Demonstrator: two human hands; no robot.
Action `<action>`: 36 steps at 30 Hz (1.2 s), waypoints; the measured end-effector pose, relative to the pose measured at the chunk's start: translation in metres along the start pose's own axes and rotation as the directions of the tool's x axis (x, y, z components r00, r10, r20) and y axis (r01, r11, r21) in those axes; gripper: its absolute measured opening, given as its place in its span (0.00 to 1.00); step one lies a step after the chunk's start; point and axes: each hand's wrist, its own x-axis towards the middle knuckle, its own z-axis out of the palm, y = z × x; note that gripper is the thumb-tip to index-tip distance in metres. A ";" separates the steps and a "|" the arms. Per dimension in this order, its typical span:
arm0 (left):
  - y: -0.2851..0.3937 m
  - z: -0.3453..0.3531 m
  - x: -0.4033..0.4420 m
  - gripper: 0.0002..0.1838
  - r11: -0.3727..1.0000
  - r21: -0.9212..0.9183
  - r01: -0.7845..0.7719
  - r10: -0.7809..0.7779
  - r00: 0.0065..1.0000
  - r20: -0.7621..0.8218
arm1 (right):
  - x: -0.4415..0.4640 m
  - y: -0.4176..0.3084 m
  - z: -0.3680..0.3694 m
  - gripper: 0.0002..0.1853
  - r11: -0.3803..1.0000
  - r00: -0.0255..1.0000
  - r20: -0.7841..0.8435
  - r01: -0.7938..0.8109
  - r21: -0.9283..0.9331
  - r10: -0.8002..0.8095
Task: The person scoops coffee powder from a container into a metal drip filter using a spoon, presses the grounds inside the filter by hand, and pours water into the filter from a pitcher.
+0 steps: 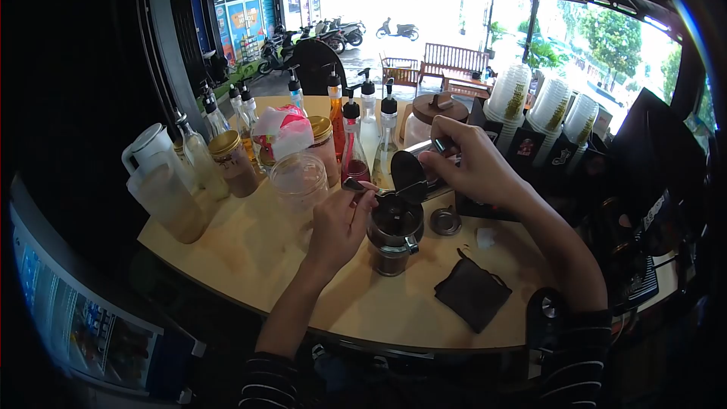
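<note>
A glass jar (394, 238) with a metal clasp stands upright on the wooden counter, its dark round lid (410, 176) raised above the mouth. My left hand (338, 218) is closed in a pinch on a small dark-handled utensil (354, 185) at the left of the jar's rim. Up to the right, my right hand (469, 157) is closed beside the raised lid, thumb and fingers pressed together; what they hold is too small to make out. A clear plastic tub (298, 180) sits behind my left hand. Right of the jar lies a round metal lid (445, 221).
Syrup bottles with pumps (351, 140) and gold-lidded jars (227, 153) line the counter's back. Plastic pitchers (170, 189) stand left. A dark cloth (472, 292) lies right of the jar. Stacked cups (509, 95) and a black machine (644, 174) are at the right.
</note>
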 end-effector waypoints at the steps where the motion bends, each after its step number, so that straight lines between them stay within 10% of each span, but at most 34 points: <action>1: 0.000 0.000 0.000 0.07 1.000 0.004 -0.003 0.003 1.000 -0.002 | 0.000 -0.001 0.000 0.14 1.000 1.000 -0.005 -0.012 0.001 0.012; 36: 0.010 -0.026 0.001 0.07 0.999 0.042 0.021 -0.018 0.996 -0.090 | 0.005 -0.005 -0.001 0.13 1.000 1.000 -0.016 -0.018 0.025 0.018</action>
